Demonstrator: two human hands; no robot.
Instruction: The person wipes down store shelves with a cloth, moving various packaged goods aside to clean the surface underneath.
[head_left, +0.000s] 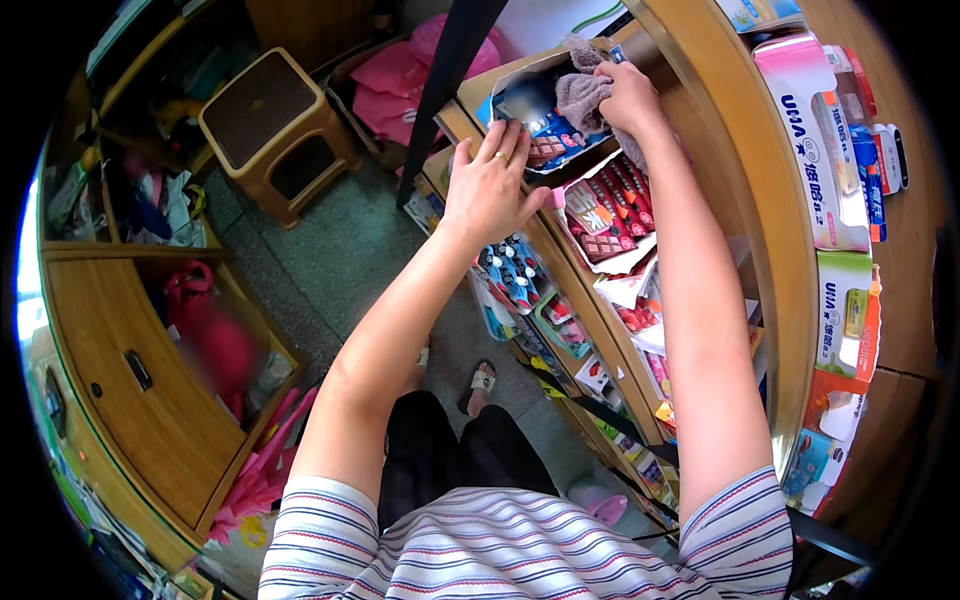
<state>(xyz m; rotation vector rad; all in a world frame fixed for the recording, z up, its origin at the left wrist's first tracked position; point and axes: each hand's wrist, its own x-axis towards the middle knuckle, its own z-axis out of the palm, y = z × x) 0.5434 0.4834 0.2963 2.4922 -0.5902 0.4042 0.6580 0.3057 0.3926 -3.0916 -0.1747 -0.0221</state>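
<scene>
My right hand (628, 96) grips a greyish-purple cloth (583, 99) over an open cardboard display box. Inside that box lie blue chocolate packets (553, 144), partly covered by the cloth. At the box's near left corner rests my left hand (491, 180), fingers spread over its edge and a ring on one finger. It holds nothing that I can see. Just below, a second open box holds a row of dark red chocolate packets (609, 206). Both boxes sit on the wooden shelf (559, 251) of a counter.
Candy boxes (806, 142) line the curved wooden counter top (739, 112) on the right. Lower shelves carry blue packets (510, 270) and other goods. A brown plastic stool (259, 112) stands on the floor at upper left, near pink bags (390, 82). A wooden cabinet (127, 360) is at left.
</scene>
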